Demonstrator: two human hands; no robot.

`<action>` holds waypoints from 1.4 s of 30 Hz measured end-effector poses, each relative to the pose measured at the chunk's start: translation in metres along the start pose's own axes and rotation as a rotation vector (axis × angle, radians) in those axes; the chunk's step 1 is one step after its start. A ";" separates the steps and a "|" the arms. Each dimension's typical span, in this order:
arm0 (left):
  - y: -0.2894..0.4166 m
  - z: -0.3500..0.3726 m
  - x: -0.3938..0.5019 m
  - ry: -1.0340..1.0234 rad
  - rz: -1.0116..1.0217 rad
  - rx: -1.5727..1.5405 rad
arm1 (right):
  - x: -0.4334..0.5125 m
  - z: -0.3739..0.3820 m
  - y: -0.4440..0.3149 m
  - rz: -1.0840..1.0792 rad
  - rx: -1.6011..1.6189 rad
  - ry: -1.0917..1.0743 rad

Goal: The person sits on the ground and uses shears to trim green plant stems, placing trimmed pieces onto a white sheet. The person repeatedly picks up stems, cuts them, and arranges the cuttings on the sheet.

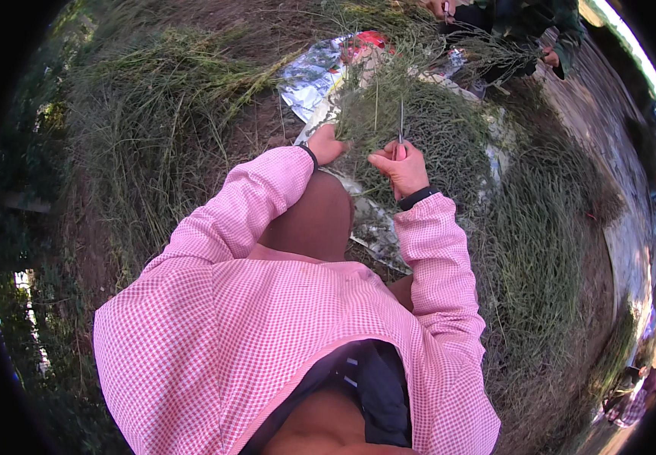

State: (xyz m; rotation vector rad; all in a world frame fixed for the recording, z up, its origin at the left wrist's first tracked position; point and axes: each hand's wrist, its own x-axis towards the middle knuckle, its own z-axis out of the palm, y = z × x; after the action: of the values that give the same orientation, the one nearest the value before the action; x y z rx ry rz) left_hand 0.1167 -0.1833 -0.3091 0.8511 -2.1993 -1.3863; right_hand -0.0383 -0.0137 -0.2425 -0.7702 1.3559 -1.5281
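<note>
My left hand [326, 145] is closed around a bunch of thin green plant stems [369, 116], which fan out upward and to the right, partly blurred. In my right hand [406, 169] is a pair of scissors [401, 122] with pink handles, its blades pointing away from me. The blades look close together, beside the stems. Under and beyond both hands lies a heap of cut green sprigs [444, 131]. It rests on a pale plastic sheet [376, 224], whose edge shows between my knees.
Long-stemmed plants lie piled on the left [157, 114] and right [532, 244]. A silvery sheet [308, 79] and a red wrapper [365, 42] lie beyond the heap. Across from me, another person [524, 34] holds stems. More people [632, 398] are at the far right.
</note>
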 end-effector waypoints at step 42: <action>0.046 0.006 -0.009 0.002 -0.112 0.388 | 0.014 -0.007 0.047 0.034 0.116 0.060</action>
State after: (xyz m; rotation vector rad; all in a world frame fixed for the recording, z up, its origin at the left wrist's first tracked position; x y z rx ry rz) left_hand 0.1063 -0.1586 -0.2701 1.1206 -2.4950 -1.0146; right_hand -0.0397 -0.0224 -0.2911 -0.6304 1.3050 -1.5987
